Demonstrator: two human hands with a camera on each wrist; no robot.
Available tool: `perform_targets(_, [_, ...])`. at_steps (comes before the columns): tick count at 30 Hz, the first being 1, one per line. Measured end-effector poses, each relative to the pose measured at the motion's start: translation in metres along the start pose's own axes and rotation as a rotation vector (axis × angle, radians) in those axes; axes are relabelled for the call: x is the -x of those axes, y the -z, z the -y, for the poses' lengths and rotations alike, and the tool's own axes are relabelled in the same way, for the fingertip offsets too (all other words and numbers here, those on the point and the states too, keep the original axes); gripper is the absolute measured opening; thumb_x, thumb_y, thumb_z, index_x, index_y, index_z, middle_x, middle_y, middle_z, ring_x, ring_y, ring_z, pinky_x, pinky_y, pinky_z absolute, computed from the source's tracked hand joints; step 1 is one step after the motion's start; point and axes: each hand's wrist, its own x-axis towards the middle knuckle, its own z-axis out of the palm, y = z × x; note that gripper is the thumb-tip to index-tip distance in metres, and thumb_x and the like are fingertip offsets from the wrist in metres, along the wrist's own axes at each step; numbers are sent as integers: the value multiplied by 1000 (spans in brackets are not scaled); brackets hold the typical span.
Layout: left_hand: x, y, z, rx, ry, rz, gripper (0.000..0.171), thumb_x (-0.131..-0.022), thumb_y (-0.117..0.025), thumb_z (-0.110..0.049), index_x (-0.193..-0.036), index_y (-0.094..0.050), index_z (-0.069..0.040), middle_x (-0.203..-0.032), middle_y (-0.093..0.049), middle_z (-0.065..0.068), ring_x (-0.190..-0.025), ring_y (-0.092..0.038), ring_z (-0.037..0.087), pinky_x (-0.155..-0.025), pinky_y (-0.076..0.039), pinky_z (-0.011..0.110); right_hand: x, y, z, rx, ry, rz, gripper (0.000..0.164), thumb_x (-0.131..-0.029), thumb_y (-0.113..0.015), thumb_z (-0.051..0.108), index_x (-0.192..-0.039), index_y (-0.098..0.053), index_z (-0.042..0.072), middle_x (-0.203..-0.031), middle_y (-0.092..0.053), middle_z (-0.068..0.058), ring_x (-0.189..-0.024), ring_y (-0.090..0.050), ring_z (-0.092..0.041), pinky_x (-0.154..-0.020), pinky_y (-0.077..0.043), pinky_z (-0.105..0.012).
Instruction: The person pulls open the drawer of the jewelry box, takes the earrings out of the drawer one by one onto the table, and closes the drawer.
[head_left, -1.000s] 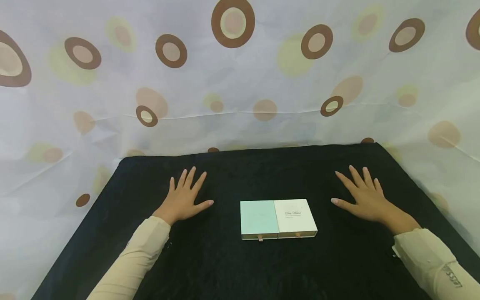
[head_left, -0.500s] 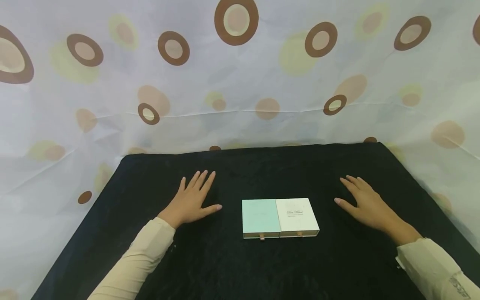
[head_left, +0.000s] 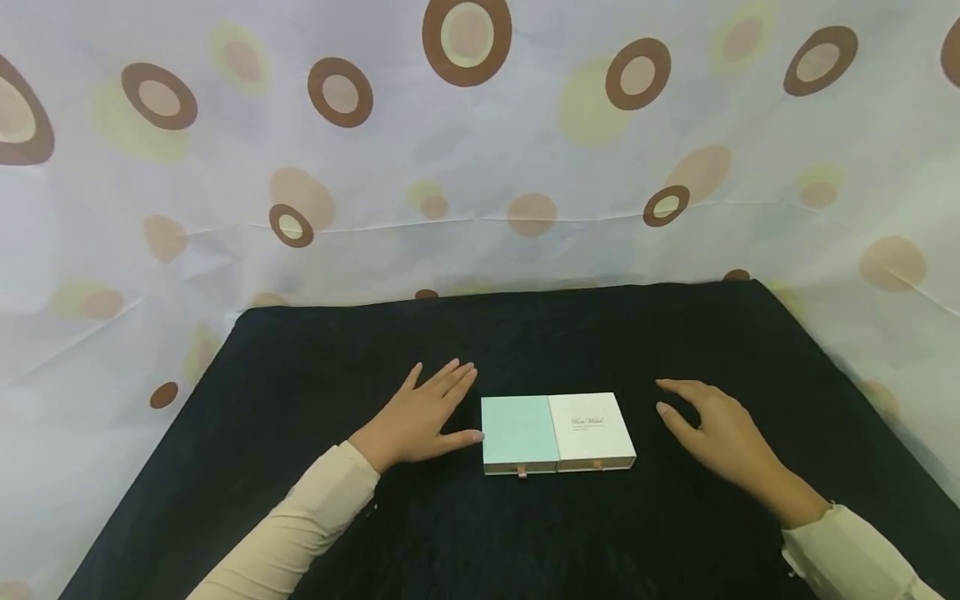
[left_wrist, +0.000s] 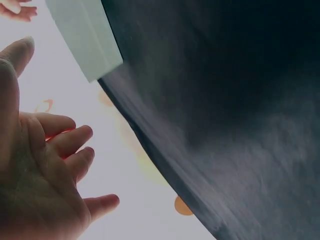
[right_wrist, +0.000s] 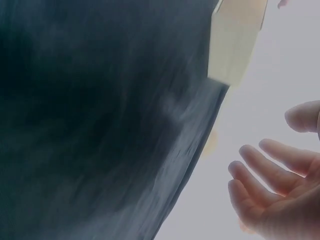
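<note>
Two flat square box halves lie side by side on the black cloth: a mint-green box [head_left: 519,429] on the left and a white box [head_left: 590,435] with printed lettering on the right. Each has a small ribbon tab on its front side. My left hand [head_left: 420,418] is spread beside the green box, its thumb tip right at the box's left edge. To the right of the white box, a short gap away, my right hand [head_left: 723,437] hovers with relaxed, slightly bent fingers and holds nothing. Both wrist views show the box's side near the fingers.
A black cloth [head_left: 570,533] covers the table. Behind and around it hangs a pale curtain [head_left: 375,183] patterned with brown, tan and yellow-green ovals. The table's far edge [head_left: 495,294] runs just in front of the curtain.
My left hand has moved right, up to the green box. The right hand has drawn slightly nearer the white box and its spread fingers have come together. The boxes stay in place.
</note>
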Motion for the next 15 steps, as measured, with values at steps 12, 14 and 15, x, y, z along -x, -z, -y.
perform_targets(12, [-2, -12, -13, -14, -71, 42, 89, -90, -44, -68, -153, -24, -9, -158, -24, 4, -147, -16, 21, -113, -15, 60, 9, -7, 16, -16, 25, -46, 27, -93, -61, 15, -114, -67, 1, -111, -68, -18, -101, -62, -40, -79, -48, -55])
perform_targets(14, [-2, -13, -13, -18, -72, 47, 88, -90, -44, -68, -153, -24, -9, -158, -25, 4, -147, -17, 21, -112, -15, 60, 10, -7, 18, -10, 3, -44, 26, -93, -61, 15, -113, -68, 1, -109, -69, -17, -88, -65, -33, -73, -50, -49])
perform_targets(15, [-2, -14, -14, -17, -71, 51, 88, -90, -43, -68, -153, -24, -9, -158, -25, 4, -147, -17, 21, -113, -15, 60, 11, -7, 18, -7, -11, -41, 26, -93, -60, 16, -113, -68, 2, -107, -69, -16, -79, -64, -27, -69, -50, -44])
